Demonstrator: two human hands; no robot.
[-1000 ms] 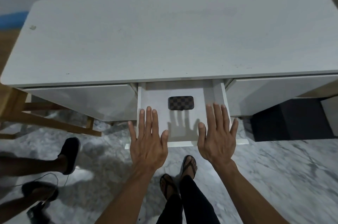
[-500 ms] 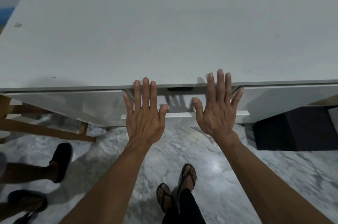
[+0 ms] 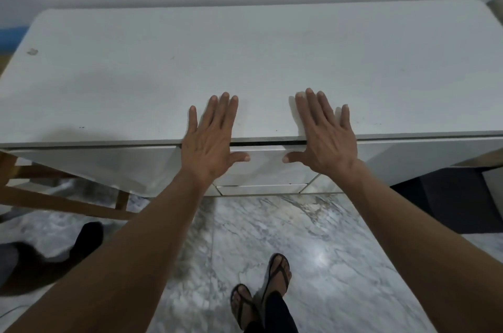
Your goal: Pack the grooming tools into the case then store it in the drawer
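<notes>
The white middle drawer [image 3: 262,169] sits pushed in under the white tabletop [image 3: 245,60], with only a thin dark gap along its top edge. My left hand [image 3: 209,142] and my right hand [image 3: 324,139] are both flat and open, fingers spread. Their fingers lie over the tabletop's front edge and their thumbs point inward across the drawer front. Neither hand holds anything. The checkered case is hidden from view.
White drawer fronts flank the middle one on the left [image 3: 109,166] and the right [image 3: 408,158]. A wooden frame [image 3: 54,196] stands at the left, a dark box [image 3: 449,196] at the right. Another person's dark shoe [image 3: 87,240] rests on the marble floor. My sandalled feet [image 3: 261,294] are below.
The drawer, open a second ago with the checkered case lying inside, has slid in under the tabletop. Both hands moved forward with it and now reach over the table edge.
</notes>
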